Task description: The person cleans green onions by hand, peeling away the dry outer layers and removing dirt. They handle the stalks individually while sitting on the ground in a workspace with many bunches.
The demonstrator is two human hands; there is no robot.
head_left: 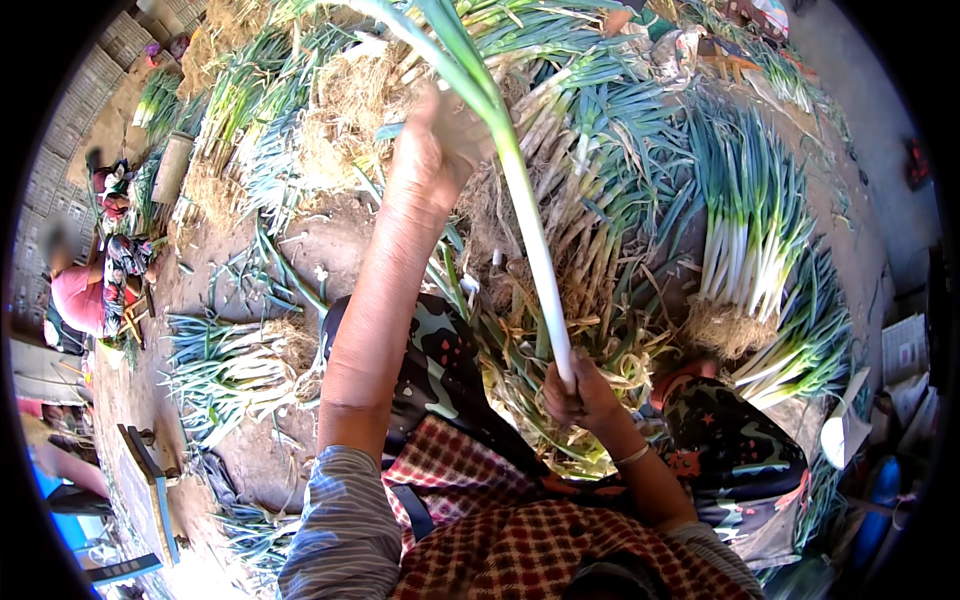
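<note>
A long leek (537,235) with a white shank and green leaves slants across the middle, from my lap up to the top edge. My right hand (585,395) is closed around its lower white end; the root tip is hidden in the fist. Beside the leek's green upper part is my left hand (430,150), thumb pointing up. Motion smears its fingers, so I cannot tell whether they touch the leek. Peeled leaves and yellowish scraps (515,370) lie in a heap between my knees, under the leek.
Piles of unpeeled leeks (600,150) with matted roots spread ahead. A bundle of cleaner leeks (750,220) stands at the right, and a smaller bunch (245,365) lies left of my knee. A low wooden stool (150,490) and a seated person (85,295) are farther left.
</note>
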